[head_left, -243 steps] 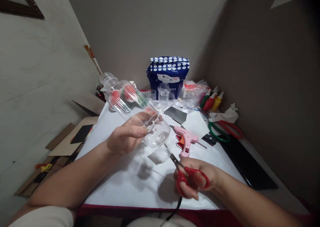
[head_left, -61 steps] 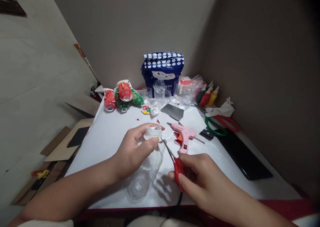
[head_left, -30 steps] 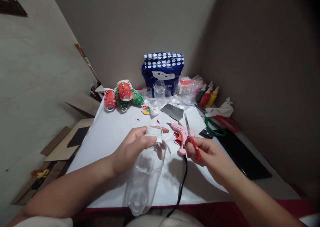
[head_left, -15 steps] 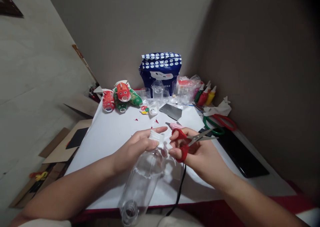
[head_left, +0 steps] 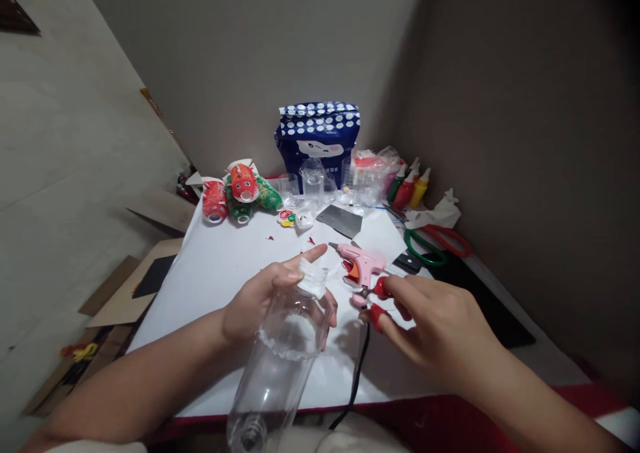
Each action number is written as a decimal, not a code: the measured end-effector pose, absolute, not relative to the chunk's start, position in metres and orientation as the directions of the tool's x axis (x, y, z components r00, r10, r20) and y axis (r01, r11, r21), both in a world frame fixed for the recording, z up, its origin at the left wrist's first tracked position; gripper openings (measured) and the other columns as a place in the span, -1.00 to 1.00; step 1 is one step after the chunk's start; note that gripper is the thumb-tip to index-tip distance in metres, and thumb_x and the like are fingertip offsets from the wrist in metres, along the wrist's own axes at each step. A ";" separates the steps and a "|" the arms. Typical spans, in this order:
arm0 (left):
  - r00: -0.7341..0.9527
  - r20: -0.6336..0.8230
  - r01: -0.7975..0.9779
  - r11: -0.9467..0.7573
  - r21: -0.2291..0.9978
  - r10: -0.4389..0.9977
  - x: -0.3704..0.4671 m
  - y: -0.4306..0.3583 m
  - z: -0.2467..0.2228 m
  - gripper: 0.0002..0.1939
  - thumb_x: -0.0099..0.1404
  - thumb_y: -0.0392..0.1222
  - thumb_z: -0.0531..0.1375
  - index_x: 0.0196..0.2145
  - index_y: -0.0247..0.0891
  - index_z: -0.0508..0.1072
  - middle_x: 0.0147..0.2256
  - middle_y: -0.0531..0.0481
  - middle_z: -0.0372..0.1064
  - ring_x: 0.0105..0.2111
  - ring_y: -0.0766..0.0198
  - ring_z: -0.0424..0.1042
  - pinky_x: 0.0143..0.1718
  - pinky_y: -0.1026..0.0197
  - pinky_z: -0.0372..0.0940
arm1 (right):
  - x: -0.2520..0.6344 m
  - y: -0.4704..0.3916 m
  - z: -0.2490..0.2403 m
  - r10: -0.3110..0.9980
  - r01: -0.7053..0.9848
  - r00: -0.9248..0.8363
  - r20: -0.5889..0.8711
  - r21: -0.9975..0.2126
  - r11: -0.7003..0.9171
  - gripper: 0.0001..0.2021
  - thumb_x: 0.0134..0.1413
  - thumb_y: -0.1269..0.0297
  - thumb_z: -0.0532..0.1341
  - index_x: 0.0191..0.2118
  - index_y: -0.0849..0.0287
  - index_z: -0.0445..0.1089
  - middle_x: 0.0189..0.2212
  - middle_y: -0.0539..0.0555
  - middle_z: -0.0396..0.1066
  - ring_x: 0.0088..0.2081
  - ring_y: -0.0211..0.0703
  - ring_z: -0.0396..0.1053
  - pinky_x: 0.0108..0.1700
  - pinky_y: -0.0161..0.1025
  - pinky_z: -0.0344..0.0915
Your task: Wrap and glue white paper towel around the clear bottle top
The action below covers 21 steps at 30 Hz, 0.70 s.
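My left hand [head_left: 270,296] holds a clear plastic bottle [head_left: 280,366] near its upper end, where white pleated material [head_left: 313,278] is wrapped. The thumb lies on the white material and the index finger stretches out past it. My right hand [head_left: 430,313] grips the scissors by their red handles [head_left: 381,288]; the blades point left, over the lower part of a pink glue gun [head_left: 361,256]. That glue gun lies on the white table, its nozzle pointing left and a black cord running from its grip.
Red and green fish-like crafts [head_left: 243,183] sit at the back left. A blue bag [head_left: 320,143] stands at the back centre, paint bottles [head_left: 406,190] to its right. Green-and-red handled scissors [head_left: 425,250] and a black flat panel [head_left: 485,300] lie at right.
My right hand has moved away from the white material and turned, so the scissors' blades now point left instead of right. The glue gun is more exposed. The bottle has shifted slightly left.
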<state>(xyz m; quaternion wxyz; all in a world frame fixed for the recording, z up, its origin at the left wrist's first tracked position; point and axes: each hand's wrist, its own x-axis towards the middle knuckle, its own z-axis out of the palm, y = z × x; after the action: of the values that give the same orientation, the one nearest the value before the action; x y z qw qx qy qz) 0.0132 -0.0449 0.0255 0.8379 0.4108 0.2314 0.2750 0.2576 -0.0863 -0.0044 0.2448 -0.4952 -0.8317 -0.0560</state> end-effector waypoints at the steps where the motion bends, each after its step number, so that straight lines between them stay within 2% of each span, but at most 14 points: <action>1: 0.737 -0.173 -0.276 0.525 0.805 0.653 0.013 -0.045 0.026 -0.09 0.19 -0.06 0.07 0.36 -0.30 -0.32 -0.41 -0.12 0.53 -0.47 0.03 0.53 -0.40 0.07 0.33 | 0.255 -0.090 -0.001 0.764 0.844 -0.420 0.490 -0.100 0.528 -0.86 0.13 0.27 0.11 -0.40 0.16 0.33 -0.60 0.00 0.31 -0.58 -0.19 0.23 -0.47 -0.26 -0.03; 4: 0.719 -0.197 -0.278 0.535 0.798 0.667 0.013 -0.046 0.027 -0.05 0.17 -0.06 0.09 0.35 -0.32 -0.34 -0.38 -0.15 0.54 -0.44 0.00 0.53 -0.39 0.04 0.34 | 0.251 -0.093 0.005 0.714 0.841 -0.459 0.529 0.001 0.540 -0.85 0.11 0.25 0.13 -0.44 0.16 0.33 -0.60 0.03 0.31 -0.56 -0.15 0.23 -0.45 -0.23 -0.03; 8: 0.717 -0.215 -0.217 0.505 0.835 0.664 0.013 -0.045 0.028 -0.08 0.20 -0.01 0.08 0.35 -0.35 -0.31 -0.41 -0.16 0.54 -0.48 -0.01 0.54 -0.37 0.04 0.32 | 0.251 -0.091 0.006 0.690 0.855 -0.458 0.561 0.066 0.514 -0.84 0.11 0.26 0.14 -0.46 0.16 0.34 -0.63 0.03 0.31 -0.57 -0.14 0.24 -0.44 -0.20 -0.04; 15: 0.676 -0.272 -0.159 0.496 0.854 0.685 0.012 -0.044 0.026 -0.14 0.25 0.04 0.06 0.36 -0.33 -0.22 -0.42 -0.15 0.54 -0.49 0.00 0.53 -0.39 0.07 0.28 | 0.245 -0.093 0.004 0.690 0.869 -0.439 0.575 0.078 0.488 -0.85 0.11 0.28 0.16 -0.45 0.17 0.35 -0.63 0.03 0.32 -0.57 -0.14 0.27 -0.42 -0.20 -0.01; 21: 0.640 -0.334 -0.122 0.521 0.845 0.692 0.012 -0.042 0.029 -0.07 0.16 0.15 0.13 0.33 -0.39 -0.06 -0.44 -0.14 0.52 -0.49 0.03 0.51 -0.41 0.12 0.29 | 0.235 -0.094 -0.002 0.722 0.902 -0.383 0.576 0.064 0.427 -0.83 0.10 0.24 0.17 -0.46 0.17 0.35 -0.64 0.05 0.35 -0.58 -0.10 0.33 -0.44 -0.20 0.00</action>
<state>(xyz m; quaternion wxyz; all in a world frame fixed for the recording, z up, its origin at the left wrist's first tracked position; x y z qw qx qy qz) 0.0121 -0.0420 0.0286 0.8028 0.4188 0.3402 0.2536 0.2346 -0.0935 -0.0017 0.2392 -0.5013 -0.8101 -0.1878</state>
